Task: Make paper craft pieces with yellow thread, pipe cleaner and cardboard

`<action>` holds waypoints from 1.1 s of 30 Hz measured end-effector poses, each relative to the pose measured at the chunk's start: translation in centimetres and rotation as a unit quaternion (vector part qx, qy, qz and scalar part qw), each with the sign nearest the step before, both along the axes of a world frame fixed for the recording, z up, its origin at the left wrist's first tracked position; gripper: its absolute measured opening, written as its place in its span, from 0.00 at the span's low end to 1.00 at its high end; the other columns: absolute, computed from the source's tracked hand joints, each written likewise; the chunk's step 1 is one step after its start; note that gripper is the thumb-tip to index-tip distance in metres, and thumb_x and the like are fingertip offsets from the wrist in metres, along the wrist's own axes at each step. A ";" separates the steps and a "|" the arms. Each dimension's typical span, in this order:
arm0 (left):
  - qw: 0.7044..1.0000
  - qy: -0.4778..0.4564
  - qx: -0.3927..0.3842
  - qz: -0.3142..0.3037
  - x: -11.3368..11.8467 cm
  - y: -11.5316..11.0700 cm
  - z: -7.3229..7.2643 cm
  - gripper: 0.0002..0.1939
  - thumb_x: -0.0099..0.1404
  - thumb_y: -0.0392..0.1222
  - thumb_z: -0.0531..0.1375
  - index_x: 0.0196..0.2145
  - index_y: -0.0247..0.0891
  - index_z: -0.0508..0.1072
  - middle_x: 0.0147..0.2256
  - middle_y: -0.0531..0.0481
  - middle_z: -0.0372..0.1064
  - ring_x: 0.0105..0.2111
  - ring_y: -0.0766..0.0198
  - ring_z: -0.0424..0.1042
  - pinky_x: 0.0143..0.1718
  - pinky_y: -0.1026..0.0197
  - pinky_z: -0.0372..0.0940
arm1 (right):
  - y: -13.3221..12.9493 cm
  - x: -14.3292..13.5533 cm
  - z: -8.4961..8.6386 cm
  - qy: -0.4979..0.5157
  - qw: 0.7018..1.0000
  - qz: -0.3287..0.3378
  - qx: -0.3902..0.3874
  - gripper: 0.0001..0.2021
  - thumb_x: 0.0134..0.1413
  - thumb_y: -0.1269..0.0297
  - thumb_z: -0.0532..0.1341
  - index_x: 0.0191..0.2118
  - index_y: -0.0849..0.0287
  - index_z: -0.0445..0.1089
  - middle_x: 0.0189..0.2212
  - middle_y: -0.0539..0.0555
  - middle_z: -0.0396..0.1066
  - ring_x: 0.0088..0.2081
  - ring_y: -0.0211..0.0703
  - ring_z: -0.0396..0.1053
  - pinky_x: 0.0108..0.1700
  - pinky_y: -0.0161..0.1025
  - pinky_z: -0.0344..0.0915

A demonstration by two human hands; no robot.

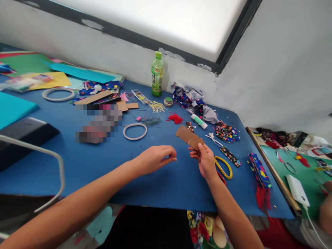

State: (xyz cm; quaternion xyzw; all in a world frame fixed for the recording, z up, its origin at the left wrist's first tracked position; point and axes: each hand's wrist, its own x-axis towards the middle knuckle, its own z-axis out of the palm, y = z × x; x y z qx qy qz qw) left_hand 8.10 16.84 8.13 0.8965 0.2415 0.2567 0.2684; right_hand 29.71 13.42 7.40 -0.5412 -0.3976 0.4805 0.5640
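Observation:
A flat brown cardboard strip (187, 136) is pinched in my right hand (206, 160), between thumb and fingers, tilted above the blue table. Left of it, my left hand (157, 159) hovers over the table with its fingers curled in toward the thumb. Whatever it pinches, if anything, is too small to make out. A yellow loop handle (227, 168) lies beside my right wrist, with a red one (221, 177) partly hidden under it. Just beyond are a floral fabric strip (231, 156), a white tie (214, 140) and a glue stick (199, 121).
A green bottle (157, 76) stands by the wall. Crumpled patterned fabric (193, 100), red threads (175, 118), a white ring (135, 132) and cardboard pieces (94, 97) lie about. At right are a tasselled fabric piece (260, 171) and another table with a white power bank (297, 190).

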 end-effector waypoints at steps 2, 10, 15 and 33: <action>0.998 0.038 -0.040 -0.008 0.1 -0.2 -0.1 0.09 0.67 0.41 0.53 0.34 0.38 0.71 0.32 0.50 0.73 0.31 0.66 0.72 0.35 0.67 0.64 | 0.0 0.1 0.2 -0.007 1.000 -0.006 0.009 0.18 0.52 0.50 0.60 0.39 0.61 0.67 0.25 0.51 0.76 0.22 0.35 0.72 0.25 0.30 0.70; 0.986 -0.064 -0.137 0.063 1.1 -0.5 -0.7 0.09 0.64 0.40 0.55 0.37 0.37 0.75 0.35 0.49 0.77 0.33 0.64 0.75 0.37 0.65 0.67 | -0.9 -1.3 0.1 -0.095 0.994 0.024 0.048 0.18 0.52 0.52 0.61 0.43 0.59 0.63 0.28 0.50 0.76 0.26 0.38 0.74 0.25 0.33 0.72; 0.950 -0.132 -0.210 0.190 1.0 0.0 -0.6 0.15 0.56 0.50 0.63 0.34 0.35 0.74 0.31 0.49 0.76 0.28 0.63 0.73 0.31 0.63 0.68 | -1.5 -2.5 -1.2 -0.153 0.985 0.037 0.064 0.14 0.55 0.55 0.60 0.41 0.56 0.58 0.25 0.48 0.75 0.28 0.42 0.76 0.29 0.37 0.74; 0.979 -0.052 -0.096 0.170 -1.4 0.6 1.6 0.11 0.63 0.45 0.57 0.32 0.37 0.76 0.29 0.50 0.75 0.28 0.66 0.71 0.31 0.66 0.65 | -0.9 -1.0 1.0 0.031 0.995 -0.054 0.083 0.15 0.52 0.56 0.63 0.36 0.54 0.55 0.34 0.50 0.77 0.29 0.37 0.76 0.27 0.31 0.71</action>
